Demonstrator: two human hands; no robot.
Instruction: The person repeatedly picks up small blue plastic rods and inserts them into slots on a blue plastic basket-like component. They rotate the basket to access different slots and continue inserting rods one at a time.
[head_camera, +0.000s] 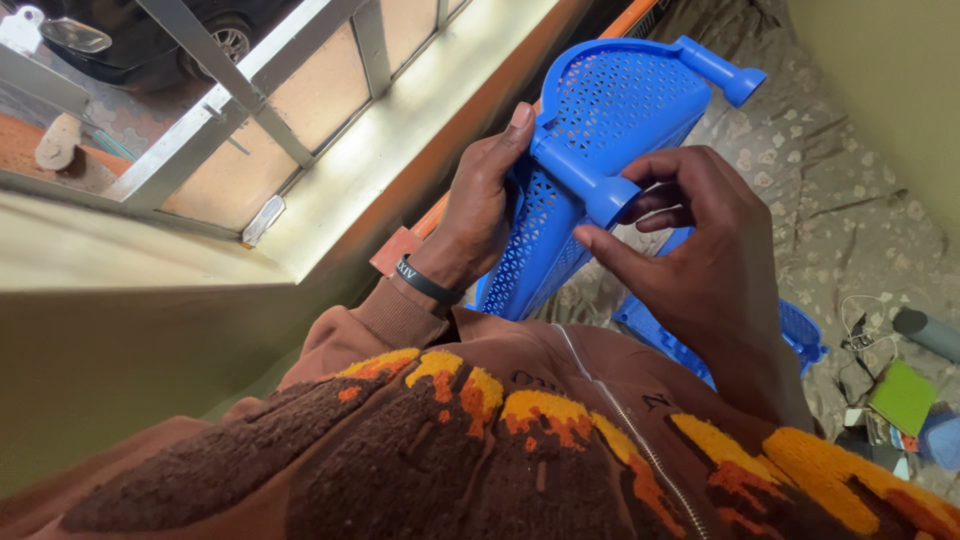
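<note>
One head-worn camera looks steeply down, close over the wearer's chest and hands. It tilts toward a metal-framed window (270, 110).

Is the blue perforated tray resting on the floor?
No, both hands, left hand and right hand, hold the blue perforated tray up in the air.

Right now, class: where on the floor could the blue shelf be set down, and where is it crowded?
Bare patterned floor covering lies between the held blue perforated shelf and the wall. It is crowded lower right: a green pad, cables, a grey cylinder and another blue shelf piece.
</note>
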